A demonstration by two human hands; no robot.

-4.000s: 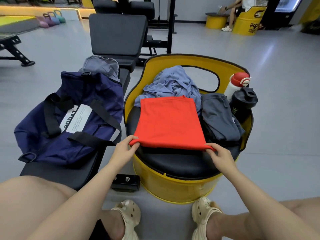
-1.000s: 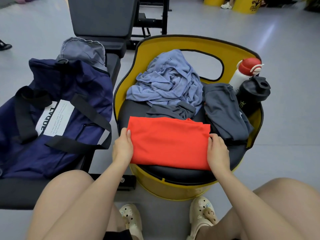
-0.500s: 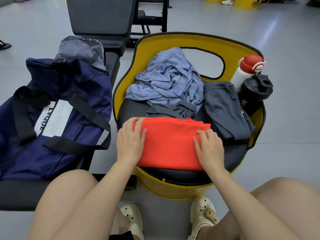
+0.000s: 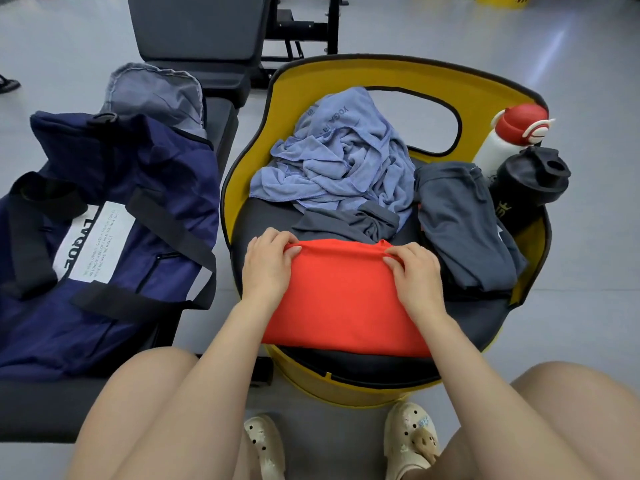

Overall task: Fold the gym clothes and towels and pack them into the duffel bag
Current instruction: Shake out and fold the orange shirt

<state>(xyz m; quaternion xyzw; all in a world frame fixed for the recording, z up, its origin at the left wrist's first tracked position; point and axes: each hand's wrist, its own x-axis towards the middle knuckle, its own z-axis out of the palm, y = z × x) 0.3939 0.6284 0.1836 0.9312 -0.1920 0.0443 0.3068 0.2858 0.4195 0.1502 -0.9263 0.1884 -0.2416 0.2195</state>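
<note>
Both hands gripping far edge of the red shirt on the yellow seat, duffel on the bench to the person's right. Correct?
Not quite. The head view shows the duffel on the bench to the person's left. Left hand and right hand do grip the red shirt's far edge.

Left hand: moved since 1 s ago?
Yes. The left hand has gone from the near left edge of the red garment to its far edge, toward the seat's yellow backrest, fingers now gripping that edge.

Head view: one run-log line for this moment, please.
step: folding red garment | hands: left hand and right hand grip its far edge | place: yellow seat | duffel bag: on bench, left
</note>
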